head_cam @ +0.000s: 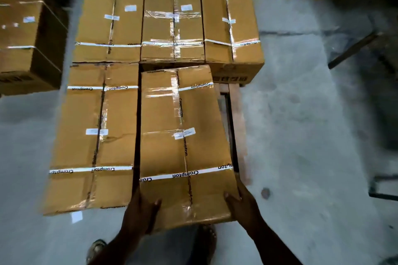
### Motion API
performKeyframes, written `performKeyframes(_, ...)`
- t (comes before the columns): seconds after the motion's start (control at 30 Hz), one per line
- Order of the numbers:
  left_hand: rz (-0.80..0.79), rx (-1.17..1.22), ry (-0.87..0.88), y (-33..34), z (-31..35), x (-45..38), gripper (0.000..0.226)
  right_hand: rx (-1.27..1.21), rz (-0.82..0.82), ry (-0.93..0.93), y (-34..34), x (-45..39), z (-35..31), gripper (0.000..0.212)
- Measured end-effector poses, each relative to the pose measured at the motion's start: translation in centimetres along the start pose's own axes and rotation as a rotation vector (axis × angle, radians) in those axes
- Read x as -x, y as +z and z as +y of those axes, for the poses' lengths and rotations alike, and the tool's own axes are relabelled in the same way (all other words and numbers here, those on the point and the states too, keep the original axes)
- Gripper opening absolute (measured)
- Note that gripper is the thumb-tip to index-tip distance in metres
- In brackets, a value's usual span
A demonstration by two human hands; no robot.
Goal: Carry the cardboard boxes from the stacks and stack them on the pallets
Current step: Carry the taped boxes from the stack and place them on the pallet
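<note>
Both hands, left hand [141,211] and right hand [243,204], hold the near end of a cardboard box [185,146]. It sits beside another box [94,135], maybe partly on the wooden pallet [237,103].

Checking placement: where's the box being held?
Head view, bottom centre: brown taped cardboard box, right of another front-row box, over bare wooden pallet slats.

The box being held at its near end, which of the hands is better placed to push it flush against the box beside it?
Probably the right hand: it grips the held box at the near corner away from the neighbouring box, so it can push leftward. The left hand sits on the gap side.
</note>
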State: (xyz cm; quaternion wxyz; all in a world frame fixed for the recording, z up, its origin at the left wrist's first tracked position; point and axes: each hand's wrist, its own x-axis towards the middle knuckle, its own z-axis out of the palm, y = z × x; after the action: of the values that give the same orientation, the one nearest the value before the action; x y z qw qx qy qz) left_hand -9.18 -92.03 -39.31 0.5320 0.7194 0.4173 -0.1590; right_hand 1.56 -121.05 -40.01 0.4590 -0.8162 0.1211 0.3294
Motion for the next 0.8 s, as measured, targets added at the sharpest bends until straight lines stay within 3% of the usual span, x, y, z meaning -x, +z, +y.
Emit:
performKeyframes(0.23, 0.058, -0.040, 0.022, 0.4, -0.4, -6.0, 0.077, -0.053, -0.062, -0.018, 4.3, -6.0, 1.9, 0.056)
performKeyframes(0.33, -0.038, -0.095, 0.100, -0.3, -0.9, -8.1, 0.087, -0.034, -0.114, -0.017, 5.6, -7.2, 2.5, 0.052)
performKeyframes(0.43, -0.135, -0.208, 0.240, -0.9, -2.4, -8.5, 0.095, 0.032, -0.180, -0.020, 6.3, -7.7, 2.7, 0.066)
performKeyframes(0.5, -0.152, -0.318, 0.252, -1.4, -3.9, -8.2, 0.072, 0.059, -0.212, -0.010, 6.4, -7.6, 2.3, 0.081)
performKeyframes(0.53, -0.184, -0.323, 0.227, -1.7, -4.7, -7.8, 0.072, 0.113, -0.242, -0.038, 6.3, -7.5, 2.4, 0.095)
performKeyframes(0.63, -0.231, -0.731, 0.322, -2.8, -7.8, -7.9, 0.137, 0.581, -0.325, -0.229, 6.7, -7.6, 4.1, 0.154)
performKeyframes(0.67, -0.214, -0.802, 0.326, -2.8, -8.6, -8.4, 0.148, 0.741, -0.339, -0.226, 7.1, -7.7, 4.9, 0.161)
performKeyframes(0.8, -0.111, -0.904, 0.258, -1.2, -8.7, -10.3, 0.163, 0.882, -0.172, -0.221, 9.3, -7.9, 6.5, 0.145)
